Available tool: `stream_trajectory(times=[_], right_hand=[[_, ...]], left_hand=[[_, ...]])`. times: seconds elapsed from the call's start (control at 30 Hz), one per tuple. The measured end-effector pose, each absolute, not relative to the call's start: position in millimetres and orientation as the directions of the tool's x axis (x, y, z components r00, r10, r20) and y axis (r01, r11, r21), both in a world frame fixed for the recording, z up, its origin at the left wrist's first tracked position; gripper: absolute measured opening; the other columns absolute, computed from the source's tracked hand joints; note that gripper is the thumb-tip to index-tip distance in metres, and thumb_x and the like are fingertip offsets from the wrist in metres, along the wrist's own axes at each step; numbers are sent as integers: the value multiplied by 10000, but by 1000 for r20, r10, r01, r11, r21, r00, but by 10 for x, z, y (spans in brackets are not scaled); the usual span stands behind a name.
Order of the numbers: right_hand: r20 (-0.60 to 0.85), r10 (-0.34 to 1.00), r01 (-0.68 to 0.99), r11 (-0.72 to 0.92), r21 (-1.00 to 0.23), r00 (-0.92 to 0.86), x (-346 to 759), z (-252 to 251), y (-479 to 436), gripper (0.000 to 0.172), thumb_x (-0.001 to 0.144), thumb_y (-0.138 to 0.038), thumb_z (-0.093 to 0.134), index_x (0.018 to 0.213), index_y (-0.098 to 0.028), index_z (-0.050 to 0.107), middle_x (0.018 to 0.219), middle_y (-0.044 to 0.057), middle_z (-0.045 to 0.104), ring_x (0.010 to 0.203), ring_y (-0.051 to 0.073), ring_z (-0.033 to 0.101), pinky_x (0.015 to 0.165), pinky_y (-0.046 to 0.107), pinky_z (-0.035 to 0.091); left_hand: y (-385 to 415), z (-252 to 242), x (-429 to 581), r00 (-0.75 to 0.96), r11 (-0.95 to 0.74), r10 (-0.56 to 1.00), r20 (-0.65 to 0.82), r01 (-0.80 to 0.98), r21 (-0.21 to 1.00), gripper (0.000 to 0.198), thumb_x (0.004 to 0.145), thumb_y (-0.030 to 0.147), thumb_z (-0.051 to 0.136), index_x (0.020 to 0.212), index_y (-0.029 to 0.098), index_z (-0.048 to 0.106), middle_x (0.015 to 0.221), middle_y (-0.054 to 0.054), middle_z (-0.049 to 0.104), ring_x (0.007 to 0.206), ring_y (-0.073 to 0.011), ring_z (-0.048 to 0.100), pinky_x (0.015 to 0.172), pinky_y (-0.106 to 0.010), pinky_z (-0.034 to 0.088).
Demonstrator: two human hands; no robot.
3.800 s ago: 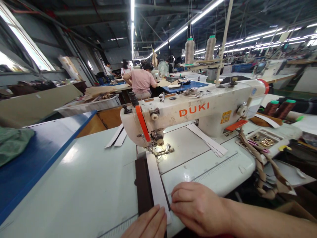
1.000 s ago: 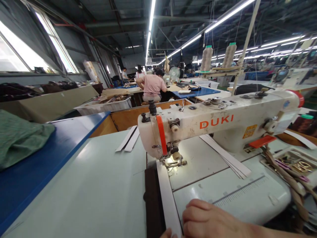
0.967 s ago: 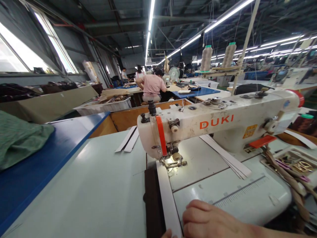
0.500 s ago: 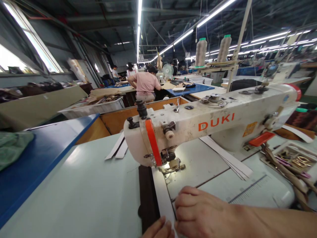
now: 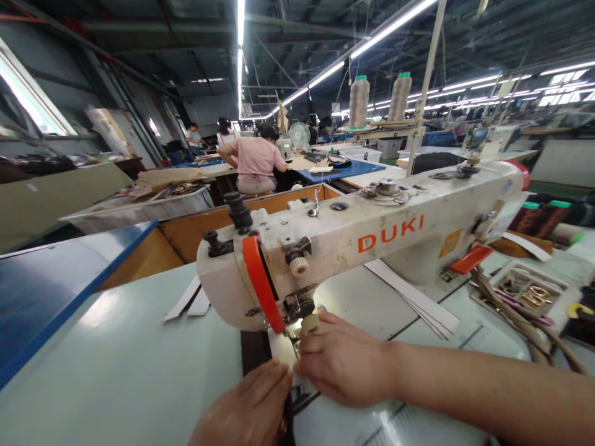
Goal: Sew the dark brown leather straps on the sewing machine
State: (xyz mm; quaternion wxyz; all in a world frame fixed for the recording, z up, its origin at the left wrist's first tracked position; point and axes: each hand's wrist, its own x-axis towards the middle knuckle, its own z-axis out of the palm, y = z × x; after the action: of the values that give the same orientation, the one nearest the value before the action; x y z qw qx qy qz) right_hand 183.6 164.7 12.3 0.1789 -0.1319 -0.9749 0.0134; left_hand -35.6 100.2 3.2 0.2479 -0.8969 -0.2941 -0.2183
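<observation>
A white strip [image 5: 282,348] lies on a dark strip [image 5: 253,354] under the needle area of the sewing machine [image 5: 334,238]. My left hand [image 5: 251,402], its fingers pressed together, holds the white strip's near end against the dark one. Close beside it, my right hand [image 5: 344,359] has its fingers curled at the strip's right edge, next to the presser foot. Whether the right fingers pinch anything is hidden. The dark strip runs on under my left hand.
White strips [image 5: 413,297] lie behind the machine arm, and more [image 5: 186,300] to its left. A tray of metal parts [image 5: 534,291] is at the right. Two thread cones [image 5: 359,104] stand behind. A person in pink [image 5: 257,158] sits farther back.
Both hands have moved forward, closer to the needle area, and my left hand shows more. The view has shifted, so the machine appears farther left.
</observation>
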Motion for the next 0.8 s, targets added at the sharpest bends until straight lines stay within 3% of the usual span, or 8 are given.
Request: stream_trajectory(times=[0.17, 0.3, 0.43, 0.63, 0.8], right_hand=[[384, 371, 354, 928, -116, -846, 1760, 65, 1700, 101, 901, -208, 522, 914, -166, 613, 921, 33, 647, 908, 188, 509, 835, 333, 337], [399, 381, 377, 922, -92, -834, 1745, 27, 1693, 129, 910, -201, 503, 838, -166, 605, 898, 34, 647, 885, 185, 510, 819, 332, 353], [404, 405, 405, 910, -90, -820, 1753, 24, 1684, 164, 903, -212, 524, 755, -181, 586, 828, 14, 634, 860, 182, 502, 792, 333, 355], [431, 372, 371, 924, -90, -822, 1780, 43, 1659, 108, 859, -182, 541, 771, -178, 605, 796, 27, 627, 839, 188, 504, 792, 332, 362], [518, 363, 341, 929, -142, -775, 1824, -2, 1619, 116, 865, -157, 525, 809, -170, 625, 770, 38, 602, 794, 185, 484, 778, 321, 368]], left_hand=[[1221, 40, -411, 728, -685, 404, 554, 642, -344, 316, 950, 160, 343, 989, 185, 656, 928, -17, 755, 858, -113, 713, 838, -163, 537], [1351, 81, -429, 677, -647, 459, 576, 699, -306, 364, 975, 208, 311, 918, 193, 670, 847, -19, 761, 742, -129, 728, 740, -185, 573], [1424, 51, -464, 682, -653, 440, 584, 689, -313, 364, 969, 207, 321, 898, 214, 677, 823, -6, 760, 746, -142, 732, 711, -194, 579], [1374, -6, -449, 561, -635, 579, 592, 766, -105, 305, 938, 224, 375, 967, 218, 678, 916, -25, 762, 809, -159, 731, 781, -230, 583], [819, 37, -465, 646, -640, 499, 577, 724, -257, 311, 832, 76, 409, 1009, 183, 641, 939, -27, 758, 889, -122, 717, 894, -164, 505]])
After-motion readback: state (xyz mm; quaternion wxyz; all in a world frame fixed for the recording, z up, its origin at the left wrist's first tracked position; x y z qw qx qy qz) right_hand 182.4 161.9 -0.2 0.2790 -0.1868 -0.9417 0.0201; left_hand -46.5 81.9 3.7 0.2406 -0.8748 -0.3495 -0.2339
